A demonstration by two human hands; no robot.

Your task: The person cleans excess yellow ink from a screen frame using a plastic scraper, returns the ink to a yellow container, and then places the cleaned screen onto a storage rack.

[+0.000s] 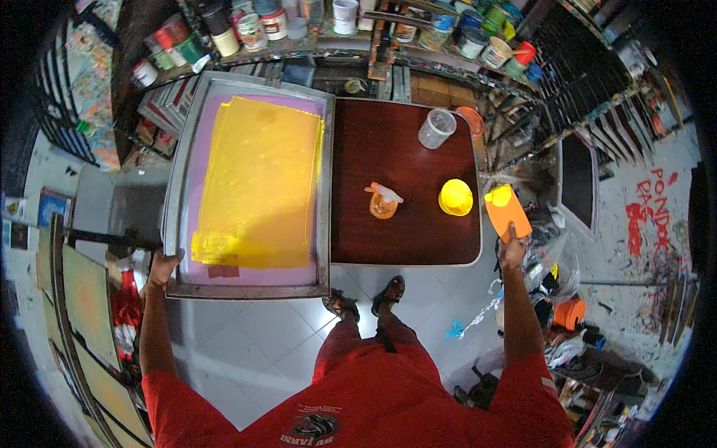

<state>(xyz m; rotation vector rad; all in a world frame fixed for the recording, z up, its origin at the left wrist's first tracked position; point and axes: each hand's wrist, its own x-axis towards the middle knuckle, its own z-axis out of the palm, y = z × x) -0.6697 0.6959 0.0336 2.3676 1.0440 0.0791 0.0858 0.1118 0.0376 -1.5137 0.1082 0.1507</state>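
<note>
A metal-edged screen printing frame stands on the left, its mesh coated with yellow ink. My left hand grips its lower left edge. Out to the right, beyond the table edge, my right hand holds an orange flat spreader with a thick blob of yellow ink on its far end. Close to that spreader, a tub of yellow ink sits on the dark red-brown table. Left of the tub is a small spray bottle with orange liquid. A clear plastic jar stands farther back.
Shelves with many paint cans run along the back. Several boards lean at the left. A dark-meshed frame and a heap of bags and cloths are at the right. Tiled floor lies under my feet.
</note>
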